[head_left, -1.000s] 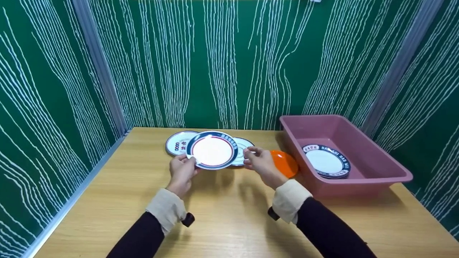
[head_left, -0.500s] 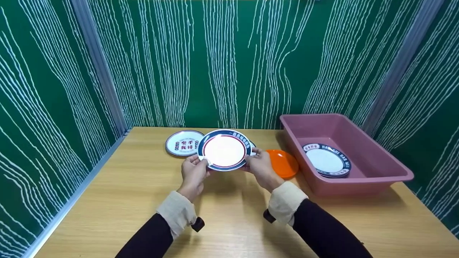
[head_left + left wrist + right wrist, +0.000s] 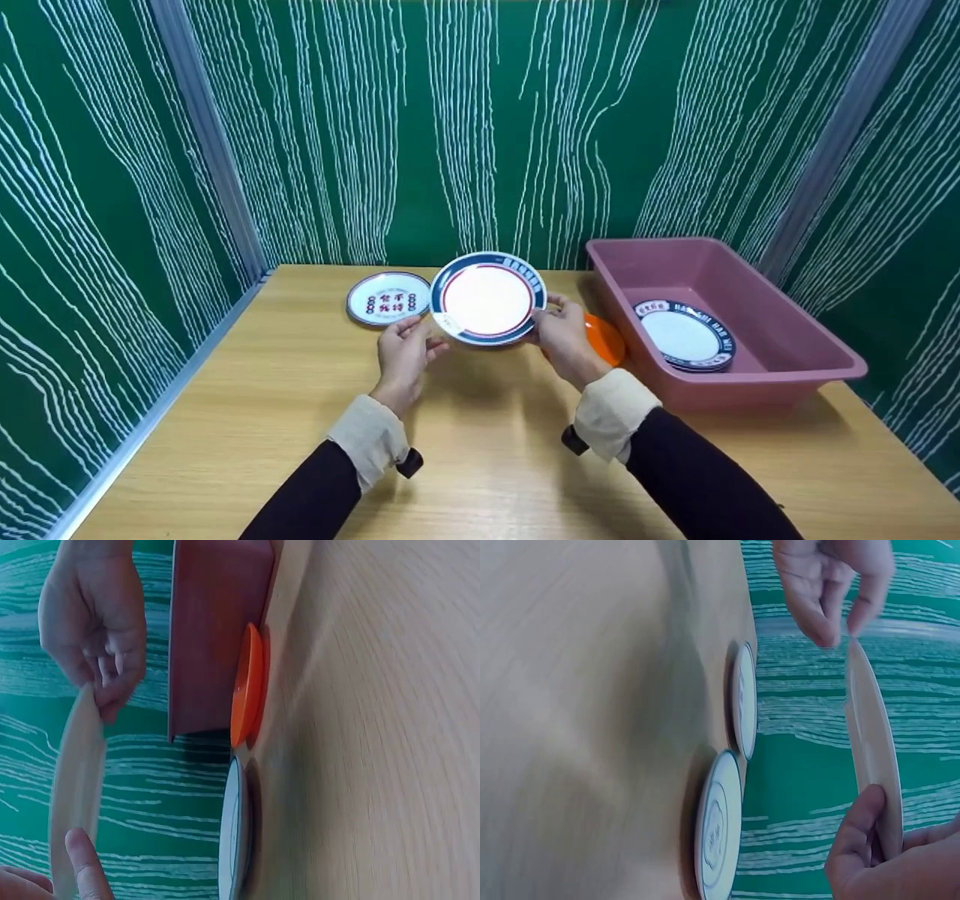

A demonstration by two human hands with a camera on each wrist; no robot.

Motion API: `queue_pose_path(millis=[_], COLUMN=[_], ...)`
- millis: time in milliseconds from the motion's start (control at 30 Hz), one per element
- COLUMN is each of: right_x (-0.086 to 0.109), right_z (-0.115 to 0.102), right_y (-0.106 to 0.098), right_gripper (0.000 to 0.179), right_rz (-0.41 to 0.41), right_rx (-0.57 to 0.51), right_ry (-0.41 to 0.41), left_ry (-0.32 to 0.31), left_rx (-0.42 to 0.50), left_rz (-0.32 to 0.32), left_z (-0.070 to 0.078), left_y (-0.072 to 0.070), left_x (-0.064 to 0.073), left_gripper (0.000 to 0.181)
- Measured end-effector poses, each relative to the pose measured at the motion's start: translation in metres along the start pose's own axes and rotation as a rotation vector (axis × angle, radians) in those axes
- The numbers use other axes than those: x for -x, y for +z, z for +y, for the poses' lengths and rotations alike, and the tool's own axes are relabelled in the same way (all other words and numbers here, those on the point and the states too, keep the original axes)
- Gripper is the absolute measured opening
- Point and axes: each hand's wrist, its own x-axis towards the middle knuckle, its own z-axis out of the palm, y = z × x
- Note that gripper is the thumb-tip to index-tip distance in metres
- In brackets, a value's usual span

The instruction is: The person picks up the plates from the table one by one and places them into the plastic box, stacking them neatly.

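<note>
A white plate (image 3: 487, 300) with a dark blue rim band and red inner ring is held up above the table, facing the head camera. My right hand (image 3: 566, 341) grips its right edge, thumb on the face and fingers behind. At its lower left edge is my left hand (image 3: 403, 358), with thumb and forefinger apart and fingertips close to the rim. Behind the held plate, another plate (image 3: 718, 829) lies on the table, hidden from the head camera. Left of it lies a plate with red characters (image 3: 388, 298). An orange plate (image 3: 604, 341) is partly covered by my right hand.
A pink plastic tub (image 3: 757, 367) stands at the right of the wooden table (image 3: 480, 465). Stacked blue-rimmed plates (image 3: 682, 336) lie inside it. Green walls with white wavy lines (image 3: 465, 135) enclose the table's back and sides.
The held plate has moved right and slightly up. My right hand has taken hold of its right edge, while my left hand's fingers have come off the left edge.
</note>
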Motion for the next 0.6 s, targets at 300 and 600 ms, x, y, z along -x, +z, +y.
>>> queue_pose_path(millis=[300,600], right_x=[-0.008,-0.014], right_z=[-0.024,-0.047], right_y=[-0.039,-0.077], right_gripper=[0.045,0.05], right_rz=[0.049,0.186], right_rx=[0.053,0.055], right_ry=[-0.059,-0.019], left_ry=[0.042,0.025], left_rx=[-0.012,-0.184], left_rz=[0.054,0.154], left_z=[0.0,-0.001], left_y=[-0.029,-0.067], left_x=[-0.03,-0.072], left_gripper=[0.031,0.032])
